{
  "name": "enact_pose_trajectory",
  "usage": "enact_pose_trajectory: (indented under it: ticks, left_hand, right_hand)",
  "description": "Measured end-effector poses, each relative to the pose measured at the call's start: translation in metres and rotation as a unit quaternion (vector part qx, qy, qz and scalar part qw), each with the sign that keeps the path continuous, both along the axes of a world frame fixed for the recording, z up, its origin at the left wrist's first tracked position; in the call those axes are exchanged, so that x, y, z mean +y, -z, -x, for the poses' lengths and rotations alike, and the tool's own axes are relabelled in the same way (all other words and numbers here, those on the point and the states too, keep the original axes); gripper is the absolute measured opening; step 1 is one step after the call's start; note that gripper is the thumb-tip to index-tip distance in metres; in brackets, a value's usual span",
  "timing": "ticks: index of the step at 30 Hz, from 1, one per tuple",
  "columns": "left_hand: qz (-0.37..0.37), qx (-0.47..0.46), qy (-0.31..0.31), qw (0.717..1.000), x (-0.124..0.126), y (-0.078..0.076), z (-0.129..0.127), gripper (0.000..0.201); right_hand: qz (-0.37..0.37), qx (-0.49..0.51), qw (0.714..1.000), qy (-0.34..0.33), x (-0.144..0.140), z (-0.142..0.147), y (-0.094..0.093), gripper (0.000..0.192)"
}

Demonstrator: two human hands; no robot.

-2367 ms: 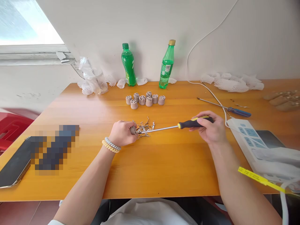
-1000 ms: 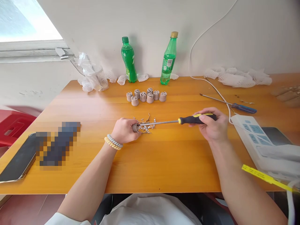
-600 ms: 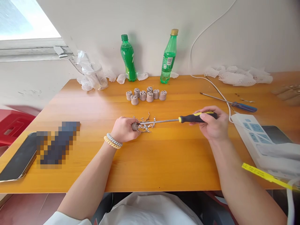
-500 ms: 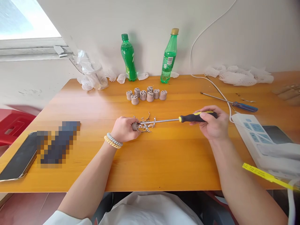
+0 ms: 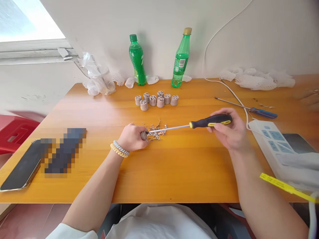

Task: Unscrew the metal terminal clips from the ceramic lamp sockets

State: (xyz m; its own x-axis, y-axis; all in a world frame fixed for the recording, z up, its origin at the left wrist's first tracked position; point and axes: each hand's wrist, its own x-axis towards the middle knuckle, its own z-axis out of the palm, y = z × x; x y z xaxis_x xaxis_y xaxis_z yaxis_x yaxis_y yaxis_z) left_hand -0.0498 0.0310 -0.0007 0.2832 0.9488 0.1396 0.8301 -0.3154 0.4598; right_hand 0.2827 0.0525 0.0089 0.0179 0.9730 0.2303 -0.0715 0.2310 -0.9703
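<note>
My left hand point(image 5: 132, 137) is closed round a small grey-brown, ceramic-looking socket piece point(image 5: 143, 135), mostly hidden by the fingers. In my right hand point(image 5: 230, 130) is a screwdriver point(image 5: 210, 121) with a black and yellow handle, its shaft pointing left. The screwdriver's tip meets the face of the held piece; the exact contact is too small to make out. Beneath and beside the shaft lie several small metal strips and screws point(image 5: 157, 135). Farther back stand several similar grey-brown pieces point(image 5: 160, 102) with slots and holes on top.
Two green bottles point(image 5: 137, 63) stand by the wall. A blue-handled screwdriver point(image 5: 263, 113), a white cable and a power strip point(image 5: 264, 132) lie at the right, with white foam netting point(image 5: 261, 79) behind. A phone point(image 5: 21, 166) and a blurred dark object lie at the left.
The screwdriver handle has turned, its yellow patch now facing lower, and my right fingers have shifted round it. My left hand keeps its hold on the socket piece.
</note>
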Motion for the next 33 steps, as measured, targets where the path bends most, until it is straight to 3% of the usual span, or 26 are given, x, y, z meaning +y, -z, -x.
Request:
enact_pose_trajectory:
  ticks: [3, 5, 8, 11, 13, 16, 18, 20, 21, 23, 26, 29, 31, 33]
  left_hand:
    - [0.007, 0.008, -0.01, 1.0, 0.0006, 0.001, -0.0012, 0.021]
    - [0.014, 0.006, -0.018, 1.0, 0.0009, 0.0004, -0.0012, 0.017]
    - [0.024, 0.0, -0.019, 1.0, 0.0005, -0.0024, -0.0005, 0.011]
    - [0.019, 0.0, -0.017, 1.0, -0.0001, -0.004, -0.0002, 0.012]
    - [0.012, 0.004, -0.019, 1.0, -0.0001, -0.0032, -0.0003, 0.014]
    - [0.004, 0.008, -0.024, 1.0, 0.0006, -0.0002, -0.0004, 0.015]
    - [0.002, 0.012, -0.026, 1.0, 0.0014, 0.0017, -0.0002, 0.015]
    - [0.003, 0.019, -0.028, 0.999, 0.0022, 0.0029, 0.0001, 0.014]
    - [0.004, 0.024, -0.027, 0.999, 0.0026, 0.0032, 0.0003, 0.014]
    - [0.008, 0.035, -0.024, 0.999, 0.0031, 0.0036, 0.0002, 0.015]
    - [0.013, 0.042, -0.023, 0.999, 0.0035, 0.0038, -0.0007, 0.017]
    - [0.021, 0.043, -0.026, 0.999, 0.0035, 0.0034, -0.0017, 0.02]
    - [0.023, 0.044, -0.024, 0.998, 0.0034, 0.0032, -0.0019, 0.021]
    - [0.023, 0.042, -0.022, 0.999, 0.0033, 0.003, -0.0019, 0.022]
  right_hand:
    - [0.018, 0.026, 0.998, -0.06, 0.0012, -0.0007, -0.0001, 0.042]
    - [0.051, -0.009, 0.998, -0.047, 0.0029, -0.0019, 0.0012, 0.034]
    - [0.032, -0.023, 0.999, -0.003, 0.0039, -0.0036, 0.0016, 0.026]
    - [0.027, 0.016, 0.997, -0.066, 0.0031, -0.004, 0.0007, 0.051]
    - [0.051, -0.006, 0.997, -0.054, 0.0034, -0.0034, 0.0012, 0.039]
    - [0.042, -0.041, 0.998, 0.017, 0.0049, -0.0023, 0.0033, 0.025]
    - [0.021, -0.013, 1.0, -0.006, 0.0057, -0.002, 0.0043, 0.029]
    - [0.038, 0.016, 0.997, -0.06, 0.0061, -0.0023, 0.0049, 0.045]
    - [0.055, 0.011, 0.996, -0.066, 0.0062, -0.0026, 0.0052, 0.043]
    - [0.081, -0.028, 0.996, -0.026, 0.0063, -0.0035, 0.0057, 0.03]
    - [0.052, -0.042, 0.998, 0.001, 0.0056, -0.0051, 0.0048, 0.024]
    - [0.052, 0.025, 0.995, -0.087, 0.0048, -0.0056, 0.0028, 0.052]
    - [0.089, 0.025, 0.992, -0.089, 0.0051, -0.005, 0.0026, 0.044]
    - [0.105, -0.002, 0.994, -0.04, 0.0056, -0.0042, 0.003, 0.032]
